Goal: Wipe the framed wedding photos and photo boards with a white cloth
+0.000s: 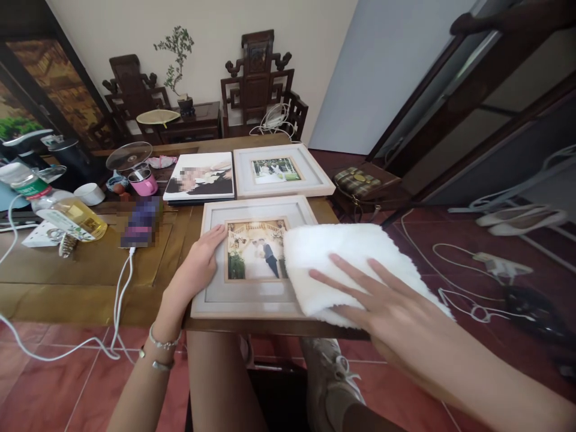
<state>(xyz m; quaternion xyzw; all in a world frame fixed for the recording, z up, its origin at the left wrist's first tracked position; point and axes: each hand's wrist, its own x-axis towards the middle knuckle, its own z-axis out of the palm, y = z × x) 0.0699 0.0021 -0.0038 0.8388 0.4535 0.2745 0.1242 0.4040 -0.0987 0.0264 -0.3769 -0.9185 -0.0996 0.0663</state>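
A light wooden picture frame [213,303] with a wedding photo lies flat at the table's near edge. My left hand [199,259] grips its left side, fingers together over the rim; the thumb is hidden. A fluffy white cloth [355,240] covers the frame's right part and hangs past its right edge. On top of the cloth, my right hand [373,294] lies with fingers spread, pressing on it. Just beyond are a second light frame [310,171] with an outdoor photo and a white-edged photo panel [200,174].
On the table's [90,294] left side are a phone [140,222] with a white cable, a bottle of yellow liquid [85,216], a pink mug [143,182] and a white cup [90,194]. A plaid bag [360,181] sits beyond the right edge. Cables lie on the red floor.
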